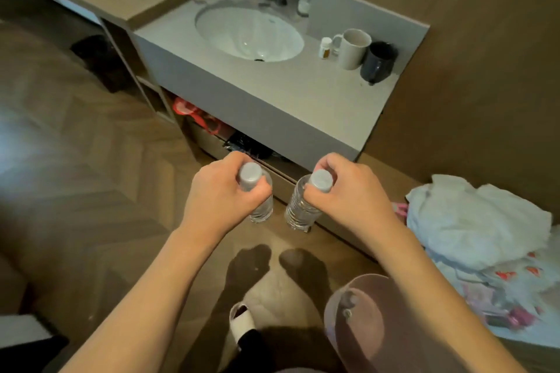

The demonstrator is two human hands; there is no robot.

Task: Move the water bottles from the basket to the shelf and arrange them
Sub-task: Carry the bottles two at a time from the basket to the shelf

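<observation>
My left hand (221, 191) grips the neck of a clear water bottle (262, 209) with a grey cap, held upright above the floor. My right hand (348, 188) grips the neck of a second clear bottle (300, 209), also upright. The two bottles hang side by side in front of the vanity (272, 118). The open shelf (218, 142) under the vanity top holds red and black items. A pinkish translucent basket (357, 321) stands on the floor at the lower right, with two bottle caps visible inside.
The vanity top carries a white sink (218, 36), a white mug (353, 48), a dark mug (378, 62) and a small pill bottle (325, 47). A pile of white cloth and bags (478, 221) lies to the right. My slippered foot (242, 321) stands below.
</observation>
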